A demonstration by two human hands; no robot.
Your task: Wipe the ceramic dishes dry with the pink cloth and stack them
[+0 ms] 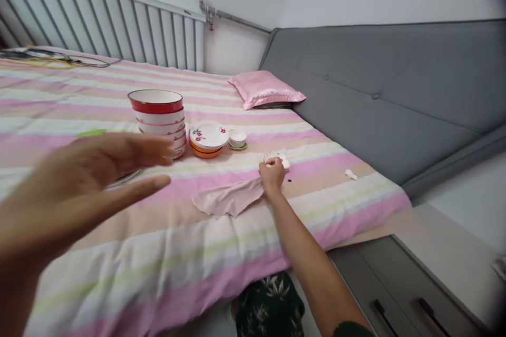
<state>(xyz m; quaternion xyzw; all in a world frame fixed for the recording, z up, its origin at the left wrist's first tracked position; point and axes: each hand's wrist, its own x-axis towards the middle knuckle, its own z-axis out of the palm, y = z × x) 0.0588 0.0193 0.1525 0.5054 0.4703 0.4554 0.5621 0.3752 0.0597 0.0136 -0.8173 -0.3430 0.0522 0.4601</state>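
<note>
My left hand (106,174) is raised close to the camera at the left, its fingers stretched out and the thumb apart, with nothing in it. Further off, my right hand (272,172) is closed on one end of a pale pink cloth (229,197), which trails left across the bed. Just behind the right fingers lies a small white piece with red marks (282,159); my hand partly hides it. Behind my left fingertips stands a stack of bowls (158,116), the top one red-rimmed. Beside it are stacked plates (209,136) with red flowers and small white dishes (237,138).
Everything lies on a striped bedspread (158,253). A pink pillow (264,89) rests near the grey headboard (375,73). A crumpled white scrap (350,174) lies to the right, and cables (59,57) at the far left. A grey drawer cabinet (395,279) stands beside the bed.
</note>
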